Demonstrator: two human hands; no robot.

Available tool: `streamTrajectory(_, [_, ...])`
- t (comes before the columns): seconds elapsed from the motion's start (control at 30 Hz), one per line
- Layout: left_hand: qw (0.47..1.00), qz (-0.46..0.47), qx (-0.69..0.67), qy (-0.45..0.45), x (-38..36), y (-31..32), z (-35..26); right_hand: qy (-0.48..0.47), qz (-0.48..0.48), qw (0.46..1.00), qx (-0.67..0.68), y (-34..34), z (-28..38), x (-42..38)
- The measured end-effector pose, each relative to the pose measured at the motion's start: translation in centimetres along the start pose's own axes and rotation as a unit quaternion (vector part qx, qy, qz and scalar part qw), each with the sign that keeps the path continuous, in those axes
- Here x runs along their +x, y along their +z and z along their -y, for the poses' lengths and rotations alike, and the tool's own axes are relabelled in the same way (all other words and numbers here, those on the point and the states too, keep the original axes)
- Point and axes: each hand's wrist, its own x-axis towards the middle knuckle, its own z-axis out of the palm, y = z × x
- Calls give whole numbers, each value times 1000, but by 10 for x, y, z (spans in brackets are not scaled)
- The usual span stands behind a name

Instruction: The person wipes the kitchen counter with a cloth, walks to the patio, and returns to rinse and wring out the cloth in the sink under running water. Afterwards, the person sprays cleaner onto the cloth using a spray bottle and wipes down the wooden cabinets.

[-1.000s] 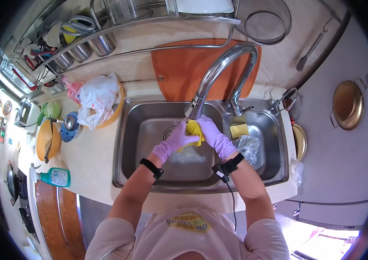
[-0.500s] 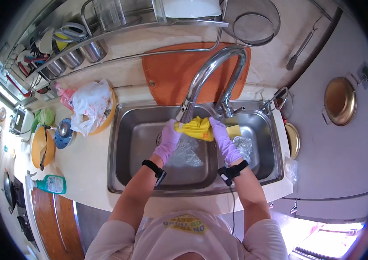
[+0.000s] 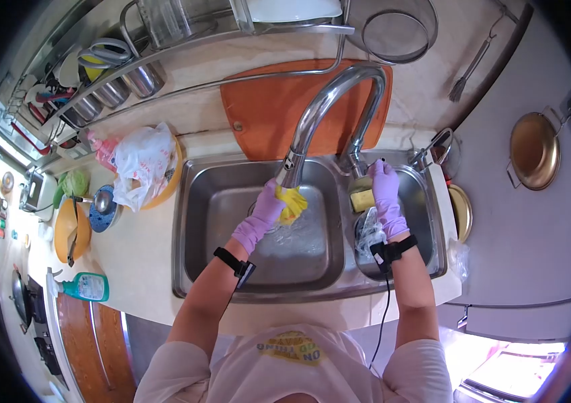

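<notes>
My left hand (image 3: 267,204), in a purple glove, is closed on a crumpled yellow cloth (image 3: 291,204) just under the spout of the chrome faucet (image 3: 319,111). Rippling water shows in the large sink basin (image 3: 232,252) below the cloth. In the same kind of glove, my right hand (image 3: 385,185) reaches over the small basin (image 3: 414,235), its fingertips on the faucet lever (image 3: 371,165). A yellow sponge (image 3: 362,201) lies just left of that hand. Crumpled clear plastic (image 3: 368,235) sits in the small basin, partly hidden by my wrist.
An orange cutting board (image 3: 258,114) leans behind the faucet. On the left counter stand a green spray bottle (image 3: 89,287), an orange bowl (image 3: 66,228), a blue bowl (image 3: 102,218) and a white plastic bag (image 3: 141,161). A metal rack (image 3: 232,80) runs above.
My right hand has let go of the yellow cloth and moved right and up to the faucet lever. The cloth now hangs bunched from my left hand alone.
</notes>
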Motion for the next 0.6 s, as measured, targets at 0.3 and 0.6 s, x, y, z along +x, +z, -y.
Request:
streamTrajectory(0.3, [921, 240, -308, -12, -2, -8, -28, -162, 217, 958, 94, 46, 17, -76])
streamTrajectory(0.6, [741, 177, -626, -167, 4, -20, -9, 241, 429, 844, 214, 103, 9, -176])
